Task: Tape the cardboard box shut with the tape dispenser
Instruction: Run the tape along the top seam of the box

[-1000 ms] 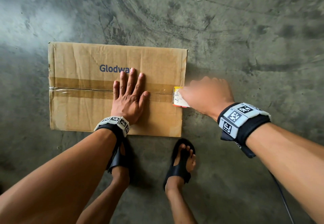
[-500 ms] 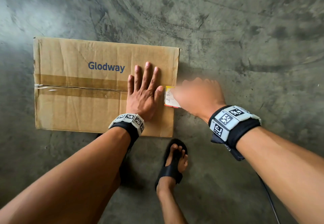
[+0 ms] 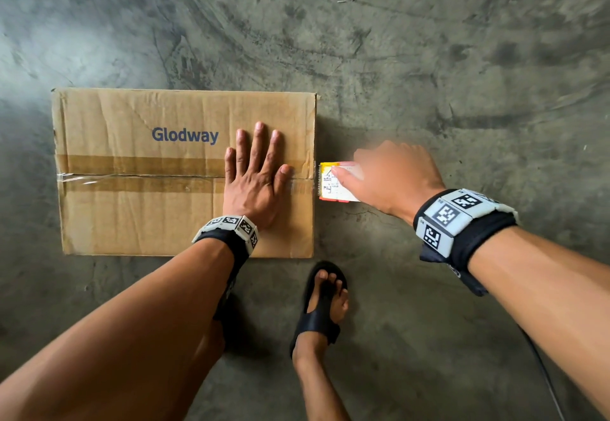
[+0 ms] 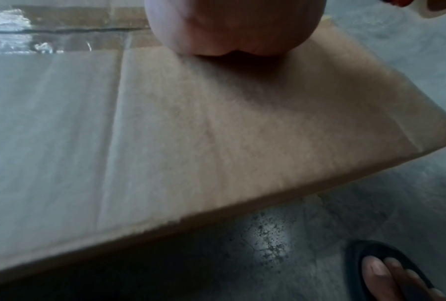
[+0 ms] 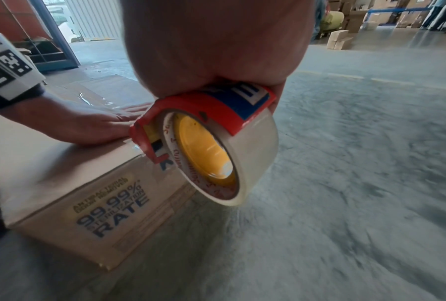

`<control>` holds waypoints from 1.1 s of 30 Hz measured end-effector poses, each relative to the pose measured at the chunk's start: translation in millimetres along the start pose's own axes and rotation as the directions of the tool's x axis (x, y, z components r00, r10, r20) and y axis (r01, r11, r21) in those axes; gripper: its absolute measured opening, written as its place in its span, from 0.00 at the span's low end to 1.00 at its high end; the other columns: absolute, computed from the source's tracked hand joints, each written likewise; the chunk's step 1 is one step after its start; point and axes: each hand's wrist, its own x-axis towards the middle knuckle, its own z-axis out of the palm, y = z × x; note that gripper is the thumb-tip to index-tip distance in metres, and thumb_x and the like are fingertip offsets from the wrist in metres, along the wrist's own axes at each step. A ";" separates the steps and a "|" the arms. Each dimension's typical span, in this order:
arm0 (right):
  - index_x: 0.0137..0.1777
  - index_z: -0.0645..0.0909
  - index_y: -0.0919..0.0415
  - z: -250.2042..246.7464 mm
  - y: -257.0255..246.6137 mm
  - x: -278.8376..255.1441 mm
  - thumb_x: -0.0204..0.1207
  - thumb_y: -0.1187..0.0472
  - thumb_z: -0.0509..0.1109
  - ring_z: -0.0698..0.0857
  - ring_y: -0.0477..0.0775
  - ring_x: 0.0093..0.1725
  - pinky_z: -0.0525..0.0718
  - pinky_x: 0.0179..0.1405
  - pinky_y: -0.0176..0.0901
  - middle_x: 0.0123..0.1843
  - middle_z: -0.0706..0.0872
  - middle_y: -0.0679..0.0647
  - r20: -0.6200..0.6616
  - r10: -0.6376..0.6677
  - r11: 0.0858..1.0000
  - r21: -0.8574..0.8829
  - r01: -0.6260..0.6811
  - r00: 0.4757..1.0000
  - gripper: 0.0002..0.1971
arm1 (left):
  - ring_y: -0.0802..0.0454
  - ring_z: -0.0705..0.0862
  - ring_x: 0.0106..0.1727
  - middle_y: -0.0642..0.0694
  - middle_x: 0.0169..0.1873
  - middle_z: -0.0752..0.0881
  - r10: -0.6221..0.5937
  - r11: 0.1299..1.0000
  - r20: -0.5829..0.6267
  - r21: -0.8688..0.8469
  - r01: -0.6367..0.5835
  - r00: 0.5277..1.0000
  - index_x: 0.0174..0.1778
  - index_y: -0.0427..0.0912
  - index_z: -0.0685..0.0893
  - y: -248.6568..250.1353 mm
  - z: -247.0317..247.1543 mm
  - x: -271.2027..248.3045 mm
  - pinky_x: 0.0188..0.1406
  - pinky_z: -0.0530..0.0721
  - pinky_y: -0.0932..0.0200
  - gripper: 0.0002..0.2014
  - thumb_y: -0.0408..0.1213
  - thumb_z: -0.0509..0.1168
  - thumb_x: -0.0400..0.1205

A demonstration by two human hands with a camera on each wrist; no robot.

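Note:
A brown cardboard box (image 3: 138,212) printed "Glodway" lies on the concrete floor, flaps closed, with clear tape (image 3: 138,180) along its middle seam. My left hand (image 3: 259,175) lies flat with straight fingers on the right end of the seam. My right hand (image 3: 392,179) grips the red tape dispenser (image 3: 331,183) just past the box's right edge. In the right wrist view the dispenser (image 5: 211,114) holds a clear roll with a yellow core (image 5: 204,148), its front end at the box's (image 5: 70,169) top edge. The left wrist view shows my palm (image 4: 232,26) on the cardboard (image 4: 191,132).
The concrete floor (image 3: 429,57) surrounds the box. My foot in a black sandal (image 3: 325,308) stands just in front of the box's near right corner. Far off in the right wrist view stand stacked cartons (image 5: 340,39) and a blue door frame (image 5: 54,46).
My left hand slid right along the taped seam to the box's right end. The dispenser in my right hand stays at the right edge; the camera view shifted.

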 end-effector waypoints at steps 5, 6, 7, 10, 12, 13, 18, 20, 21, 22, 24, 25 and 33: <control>0.49 0.84 0.54 11.2 14.2 -4.2 0.81 0.33 0.53 0.86 0.63 0.41 0.70 0.34 0.46 0.41 0.85 0.59 0.028 0.062 0.998 -0.025 -0.061 0.998 0.28 | 0.47 0.28 0.85 0.56 0.85 0.30 -0.008 1.000 0.010 0.000 0.008 1.000 0.86 0.62 0.35 1.6 1.0 0.9 0.85 0.33 0.43 0.30 0.60 0.39 0.89; 0.50 0.84 0.55 14.4 12.3 -1.3 0.81 0.33 0.53 0.86 0.63 0.42 0.71 0.35 0.47 0.42 0.85 0.59 0.036 0.064 0.998 -0.032 -0.063 0.997 0.28 | 0.47 0.28 0.85 0.56 0.85 0.30 -0.008 1.000 0.010 0.000 0.008 1.000 0.85 0.62 0.35 1.2 1.6 1.2 0.84 0.33 0.43 0.30 0.60 0.39 0.89; 0.50 0.84 0.55 17.4 9.9 2.2 0.82 0.34 0.53 0.86 0.63 0.43 0.71 0.35 0.47 0.43 0.85 0.59 0.044 0.065 0.997 -0.038 -0.063 0.997 0.28 | 0.47 0.28 0.85 0.56 0.85 0.30 -0.007 1.000 0.010 -0.001 0.007 1.000 0.85 0.62 0.35 1.1 1.6 1.1 0.84 0.33 0.42 0.30 0.60 0.39 0.89; 0.51 0.85 0.57 24.4 0.8 14.0 0.83 0.36 0.54 0.86 0.64 0.44 0.71 0.36 0.48 0.43 0.85 0.59 0.069 0.065 0.997 -0.049 -0.062 0.995 0.27 | 0.47 0.28 0.85 0.56 0.85 0.29 -0.003 1.000 0.008 -0.001 0.003 1.000 0.85 0.61 0.35 0.8 1.7 2.5 0.85 0.33 0.42 0.30 0.60 0.39 0.89; 0.50 0.85 0.58 28.1 -6.6 20.7 0.83 0.37 0.54 0.85 0.64 0.44 0.70 0.36 0.49 0.43 0.85 0.59 0.072 0.067 0.996 -0.068 -0.062 0.995 0.26 | 0.46 0.28 0.85 0.56 0.84 0.29 -0.002 1.000 0.004 -0.001 0.002 1.000 0.85 0.61 0.35 0.3 3.0 2.3 0.85 0.33 0.41 0.30 0.60 0.39 0.89; 0.50 0.85 0.58 28.1 -9.9 22.8 0.83 0.38 0.55 0.85 0.65 0.45 0.69 0.36 0.49 0.44 0.85 0.60 0.073 0.062 0.996 -0.073 -0.056 0.995 0.26 | 0.46 0.28 0.85 0.56 0.84 0.29 0.000 1.000 0.001 -0.001 0.000 1.000 0.85 0.61 0.35 0.6 3.3 2.1 0.85 0.33 0.41 0.30 0.60 0.39 0.89; 0.47 0.87 0.58 32.8 -17.9 33.1 0.82 0.49 0.61 0.88 0.63 0.45 0.73 0.36 0.46 0.44 0.88 0.57 0.186 0.061 0.979 -0.201 -0.022 0.981 0.17 | 0.45 0.28 0.85 0.54 0.85 0.31 -0.004 1.000 0.004 -0.011 0.004 1.000 0.85 0.61 0.33 0.9 3.7 3.1 0.84 0.34 0.40 0.30 0.59 0.39 0.89; 0.47 0.89 0.58 40.7 -9.4 29.1 0.80 0.53 0.64 0.89 0.62 0.46 0.75 0.37 0.45 0.44 0.89 0.55 0.266 0.143 0.961 -0.268 -0.069 0.953 0.13 | 0.45 0.28 0.85 0.53 0.85 0.30 -0.003 1.000 0.008 -0.019 0.003 1.000 0.85 0.61 0.33 1.1 3.9 2.3 0.85 0.34 0.39 0.30 0.59 0.39 0.89; 0.47 0.88 0.58 44.8 -3.5 25.3 0.81 0.52 0.63 0.89 0.62 0.46 0.75 0.37 0.45 0.44 0.89 0.56 0.276 0.200 0.958 -0.257 -0.128 0.940 0.15 | 0.45 0.27 0.85 0.54 0.85 0.30 0.011 1.000 0.011 -0.028 -0.011 1.000 0.85 0.61 0.33 0.7 4.0 4.6 0.85 0.34 0.39 0.31 0.59 0.39 0.89; 0.47 0.88 0.58 49.2 1.4 21.0 0.83 0.49 0.61 0.89 0.63 0.46 0.74 0.36 0.45 0.44 0.89 0.57 0.270 0.238 0.954 -0.245 -0.173 0.933 0.17 | 0.45 0.27 0.85 0.53 0.85 0.30 0.014 0.999 0.010 -0.034 -0.014 1.000 0.85 0.60 0.33 0.3 3.5 4.3 0.85 0.35 0.38 0.31 0.60 0.39 0.89; 0.45 0.88 0.58 56.9 4.9 14.1 0.84 0.46 0.59 0.89 0.64 0.45 0.73 0.36 0.46 0.43 0.89 0.57 0.231 0.249 0.952 -0.236 -0.194 0.941 0.21 | 0.43 0.28 0.85 0.51 0.86 0.31 0.012 0.999 -0.012 -0.034 -0.012 1.000 0.87 0.56 0.35 1.7 1.4 2.9 0.84 0.35 0.36 0.34 0.63 0.41 0.88; 0.45 0.88 0.58 57.5 4.6 9.8 0.84 0.45 0.58 0.89 0.64 0.45 0.74 0.36 0.46 0.43 0.89 0.58 0.229 0.246 0.955 -0.225 -0.194 0.942 0.21 | 0.42 0.28 0.85 0.49 0.86 0.32 0.011 0.999 -0.020 -0.030 -0.011 1.000 0.87 0.53 0.37 6.0 0.2 1.0 0.84 0.35 0.35 0.38 0.66 0.42 0.86; 0.44 0.87 0.60 55.8 0.1 15.9 0.83 0.50 0.59 0.88 0.66 0.45 0.72 0.36 0.47 0.43 0.89 0.61 0.161 0.301 0.952 -0.096 -0.289 0.940 0.19 | 0.26 0.28 0.82 0.29 0.83 0.31 -0.181 0.983 0.057 0.013 0.181 0.982 0.85 0.32 0.34 61.7 1.9 8.0 0.76 0.35 0.19 0.60 0.68 0.59 0.73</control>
